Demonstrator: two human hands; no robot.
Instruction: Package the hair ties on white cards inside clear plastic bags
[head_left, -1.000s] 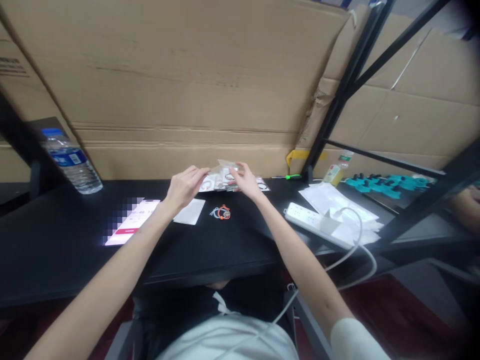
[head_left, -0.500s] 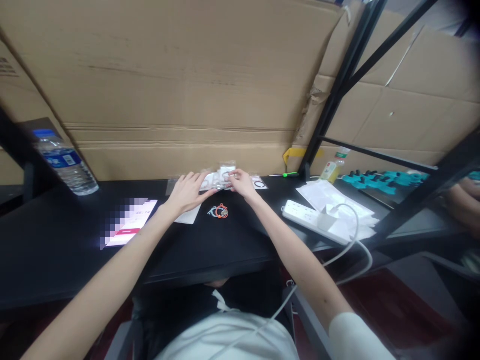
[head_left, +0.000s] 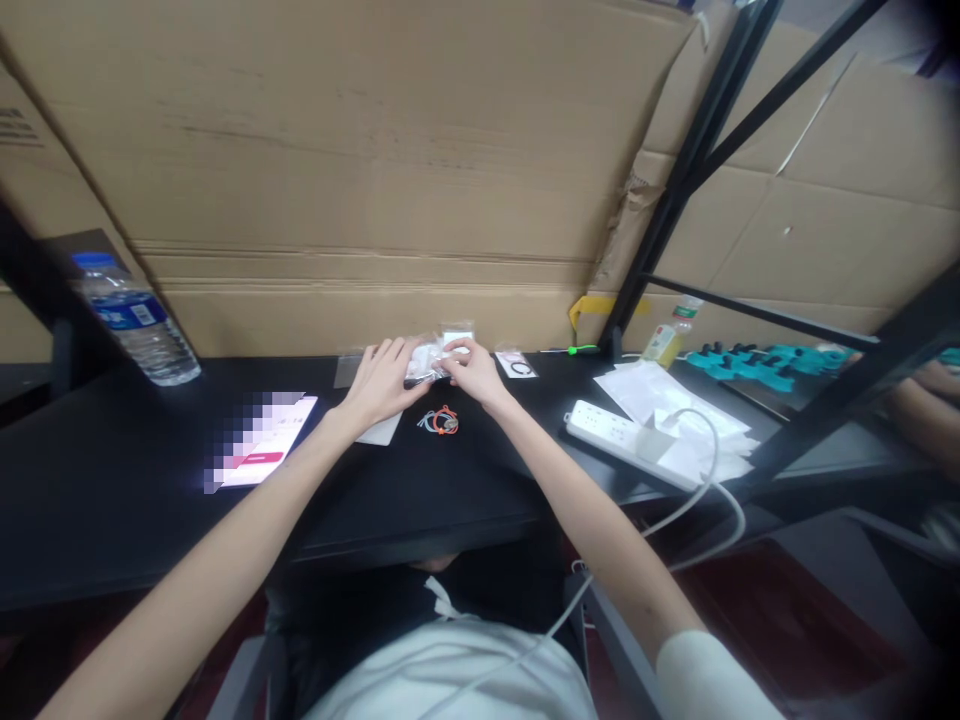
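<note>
Small clear plastic bags [head_left: 424, 358] with whitish contents lie at the back of the black table, between my two hands. My left hand [head_left: 381, 382] curves over the bags' left side, its fingers and thumb around a bag. From the right, my right hand [head_left: 474, 374] pinches the same bag with thumb and fingertips. What exactly is inside cannot be made out. Just in front of the hands lie orange and light blue cord bracelets [head_left: 441, 421]. A white card [head_left: 382, 430] is partly under my left hand. Right of the hands rests a bagged card with a black cord loop [head_left: 517, 366].
A lit phone [head_left: 271, 440] and a water bottle [head_left: 142, 325] are on the left. To the right are a white power strip [head_left: 604, 425], papers [head_left: 637, 385], a green screwdriver [head_left: 579, 350], a drink bottle [head_left: 670, 335] and teal parts [head_left: 787, 362]. Another person's hand [head_left: 930, 390] shows far right.
My right hand has shifted slightly left, closer to my left hand, and the bag has moved with it. The bagged card with the black loop is now more exposed.
</note>
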